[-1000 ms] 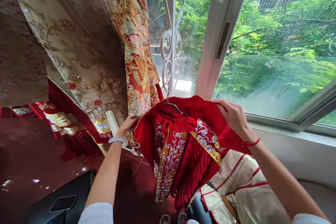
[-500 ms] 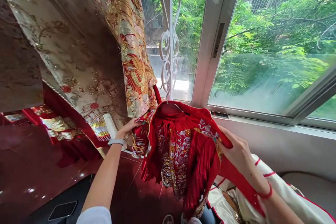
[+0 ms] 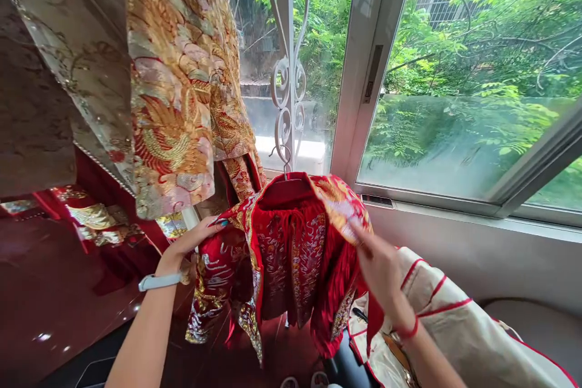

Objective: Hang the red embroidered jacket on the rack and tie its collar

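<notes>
A red embroidered garment hangs on a metal hanger in front of me, its gold and silver panels folded over its shoulders. My left hand holds the garment's left shoulder edge, fingers curled round the fabric; a white band sits on that wrist. My right hand is blurred by motion and grips the right shoulder flap, with a red string round the wrist.
A large gold and red embroidered robe hangs at upper left. A cream garment bag with red piping lies at lower right. Behind stand a window frame and white scrolled grille. The floor is glossy dark red.
The garment's flaps have been turned down over the shoulders, gold side now showing. My right hand dropped from the top right edge to the right flap. The big robe swung nearer.
</notes>
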### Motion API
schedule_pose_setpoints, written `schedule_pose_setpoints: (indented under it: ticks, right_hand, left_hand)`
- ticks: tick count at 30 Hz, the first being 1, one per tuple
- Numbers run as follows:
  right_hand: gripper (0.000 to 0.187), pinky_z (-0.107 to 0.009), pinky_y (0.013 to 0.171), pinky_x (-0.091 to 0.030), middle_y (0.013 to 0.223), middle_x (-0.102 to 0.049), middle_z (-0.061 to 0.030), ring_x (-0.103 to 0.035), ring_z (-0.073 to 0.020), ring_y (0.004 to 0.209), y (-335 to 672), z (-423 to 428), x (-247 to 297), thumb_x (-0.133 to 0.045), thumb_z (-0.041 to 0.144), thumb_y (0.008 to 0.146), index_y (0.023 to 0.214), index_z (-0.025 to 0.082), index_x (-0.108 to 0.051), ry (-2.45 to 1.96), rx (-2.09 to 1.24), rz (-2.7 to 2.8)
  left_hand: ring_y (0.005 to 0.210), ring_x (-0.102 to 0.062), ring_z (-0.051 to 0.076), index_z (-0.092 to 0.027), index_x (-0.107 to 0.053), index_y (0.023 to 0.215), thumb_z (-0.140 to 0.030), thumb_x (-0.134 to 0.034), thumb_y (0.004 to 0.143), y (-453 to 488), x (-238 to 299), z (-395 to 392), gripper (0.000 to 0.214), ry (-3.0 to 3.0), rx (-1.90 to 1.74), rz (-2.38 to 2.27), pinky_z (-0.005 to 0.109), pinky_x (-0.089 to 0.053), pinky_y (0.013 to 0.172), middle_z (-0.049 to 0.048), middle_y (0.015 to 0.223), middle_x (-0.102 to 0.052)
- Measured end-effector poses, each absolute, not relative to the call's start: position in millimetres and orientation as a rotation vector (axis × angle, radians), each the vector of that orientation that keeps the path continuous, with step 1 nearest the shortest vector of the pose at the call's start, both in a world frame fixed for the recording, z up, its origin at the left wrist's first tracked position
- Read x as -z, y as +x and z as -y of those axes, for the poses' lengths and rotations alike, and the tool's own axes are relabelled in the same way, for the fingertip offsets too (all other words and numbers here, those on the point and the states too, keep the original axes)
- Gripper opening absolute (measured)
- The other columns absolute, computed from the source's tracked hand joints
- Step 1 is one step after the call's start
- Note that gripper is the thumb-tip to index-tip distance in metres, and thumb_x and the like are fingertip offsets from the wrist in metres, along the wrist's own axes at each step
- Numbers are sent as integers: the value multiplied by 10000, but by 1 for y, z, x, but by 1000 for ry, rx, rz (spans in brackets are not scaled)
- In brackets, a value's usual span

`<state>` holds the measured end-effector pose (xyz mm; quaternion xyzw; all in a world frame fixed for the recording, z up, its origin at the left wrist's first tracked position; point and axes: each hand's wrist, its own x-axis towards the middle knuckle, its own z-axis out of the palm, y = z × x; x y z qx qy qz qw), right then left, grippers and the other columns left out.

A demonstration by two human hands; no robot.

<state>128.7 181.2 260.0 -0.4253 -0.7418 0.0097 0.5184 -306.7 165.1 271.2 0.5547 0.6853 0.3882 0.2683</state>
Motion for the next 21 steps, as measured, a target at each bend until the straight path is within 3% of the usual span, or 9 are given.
schedule_pose_setpoints:
  ticks: [5,10,14,16,18,21]
  right_hand:
    - [705,-249,563,-496,722,-710,-54,-637,-183,601,71,-189,-170,-374,30,793,1482,164,-433,-1202,-49,2093]
    - [767,-262,609,-482,734,-695,-31,-634,-188,633,64,-225,-165,-375,57,803,1553,170,-263,-1234,-143,2137]
    - [742,-281,610,-472,713,-688,-30,-617,-199,610,82,-231,-173,-384,106,821,1552,162,-271,-1307,-174,2094]
    - [751,-286,608,-468,681,-674,-25,-610,-204,600,84,-230,-180,-402,116,808,1549,148,-280,-1349,-169,2088]
    - [753,-288,598,-468,660,-663,-24,-605,-208,588,78,-226,-184,-418,135,808,1548,131,-280,-1365,-152,2060]
    - [740,-287,584,-480,653,-659,-23,-602,-204,564,54,-216,-175,-423,158,823,1547,119,-275,-1361,-138,1965]
  left_hand:
    - [1001,-695,351,-235,-717,1048,-679,-732,551,-306,-264,-171,666,1214,-982,-1697,436,-599,810,98,1013,-763]
    - [1114,-652,320,-201,-626,1168,-661,-717,585,-289,-250,-183,748,1544,-1317,-1801,449,-533,963,124,1220,-690]
    - [1041,-673,309,-174,-577,1235,-643,-683,639,-290,-248,-169,766,1578,-1271,-1917,471,-522,960,130,1182,-705]
    - [1041,-665,321,-185,-633,1170,-652,-690,620,-303,-259,-167,723,1616,-1139,-1898,457,-525,948,115,1148,-724]
    - [999,-664,340,-198,-706,985,-676,-687,600,-319,-273,-174,613,1631,-1007,-1864,450,-536,912,98,1025,-755]
    - [925,-661,350,-196,-709,797,-700,-672,581,-329,-286,-189,550,1569,-911,-1828,461,-545,868,96,859,-752]
